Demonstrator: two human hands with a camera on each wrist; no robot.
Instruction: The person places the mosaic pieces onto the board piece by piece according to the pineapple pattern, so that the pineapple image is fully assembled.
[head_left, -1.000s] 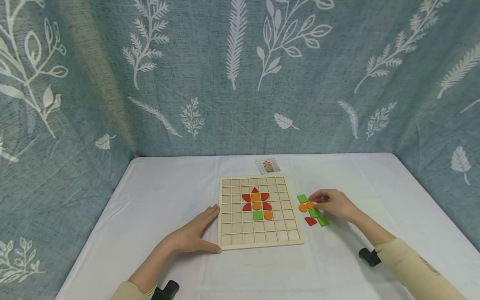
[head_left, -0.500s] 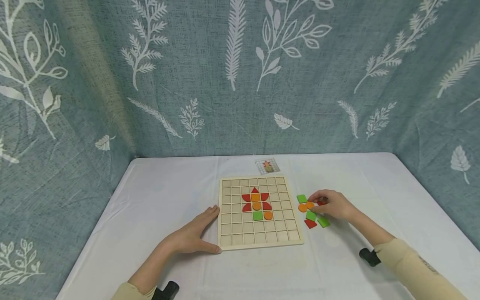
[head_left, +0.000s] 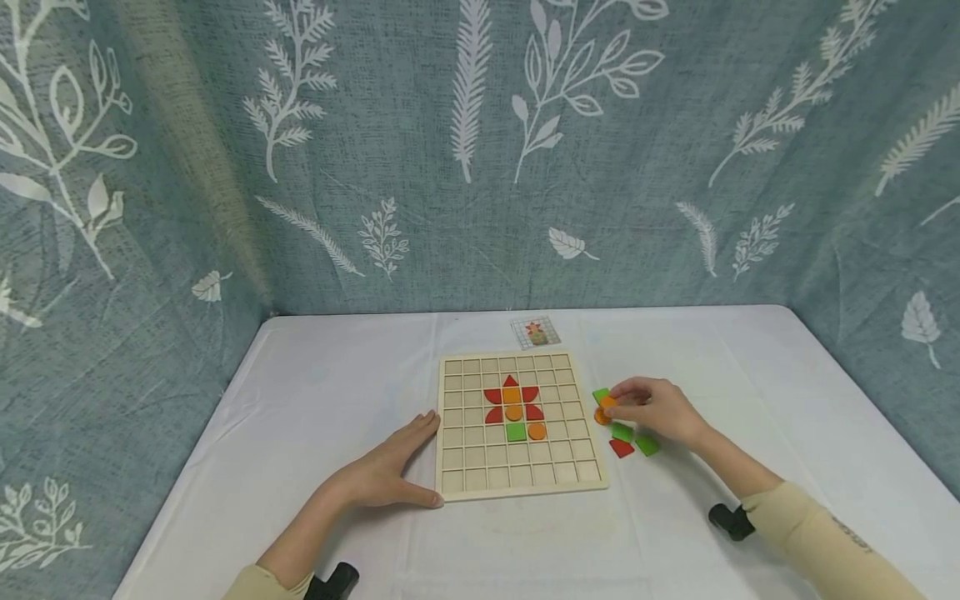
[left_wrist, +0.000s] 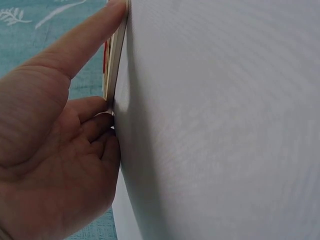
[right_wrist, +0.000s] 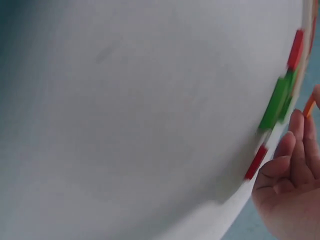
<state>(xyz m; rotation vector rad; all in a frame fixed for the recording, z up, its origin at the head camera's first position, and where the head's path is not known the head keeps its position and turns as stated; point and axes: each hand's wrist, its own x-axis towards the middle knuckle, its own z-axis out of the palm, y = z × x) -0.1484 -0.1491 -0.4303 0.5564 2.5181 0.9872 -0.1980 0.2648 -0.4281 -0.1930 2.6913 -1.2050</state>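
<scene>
My left hand [head_left: 390, 467] rests at the left edge of a wooden grid board [head_left: 487, 479], thumb and fingers spread along its side. On the board lie red petal-shaped pieces [head_left: 492, 414], a red triangle, an orange square [head_left: 511, 395], two orange discs [head_left: 537, 431] and a green square [head_left: 516, 432]. Right of the board, my right hand [head_left: 663, 410] pinches an orange disc [head_left: 608, 402] between thumb and fingertips. The same disc [right_wrist: 309, 106] shows edge-on in the right wrist view. Another orange disc [head_left: 602, 417] lies just under it.
Beside the right hand lie green squares [head_left: 647, 445] and a red piece [head_left: 621, 448]; another red piece [right_wrist: 256, 162] appears in the right wrist view. A pattern card [head_left: 536, 332] lies behind the board on the white-covered table [head_left: 337, 375]. A patterned curtain [head_left: 420, 250] stands behind.
My right hand has picked up an orange disc from the loose pieces and shifted slightly left. Some loose green and red pieces have been nudged. The left hand stays at the board's edge.
</scene>
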